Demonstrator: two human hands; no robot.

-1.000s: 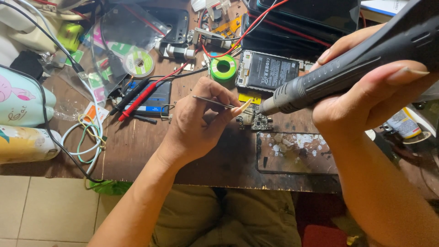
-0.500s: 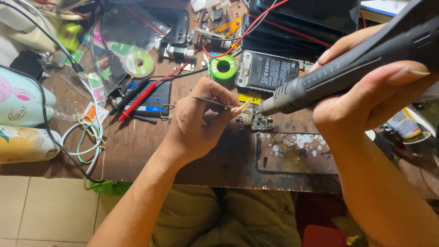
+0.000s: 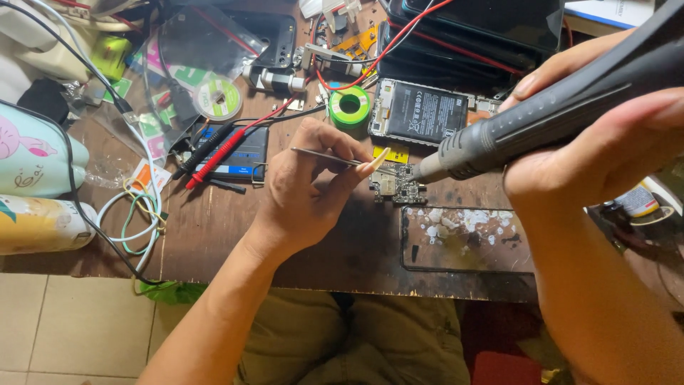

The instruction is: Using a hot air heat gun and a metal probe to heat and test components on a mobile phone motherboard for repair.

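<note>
Barely anything has shifted since a second ago: my left hand (image 3: 306,192) still pinches the tweezers (image 3: 328,158) over the small circuit board (image 3: 396,184) on the wooden table (image 3: 214,228), my right hand (image 3: 605,153) gripping the hot-air tool (image 3: 541,117), nozzle just beside it; work continues.

A: Left hand (image 3: 306,192)?
B: Pinching metal tweezers (image 3: 324,157), tips at a small circuit board (image 3: 396,184) on the wooden table (image 3: 214,228).
A: Right hand (image 3: 598,135)?
B: Wrapped round a dark grey hot-air tool (image 3: 541,117), nozzle just beside the board.
A: Nearby?
B: Green solder spool (image 3: 349,105); opened phone (image 3: 426,110); red and black probes (image 3: 214,151).
</note>
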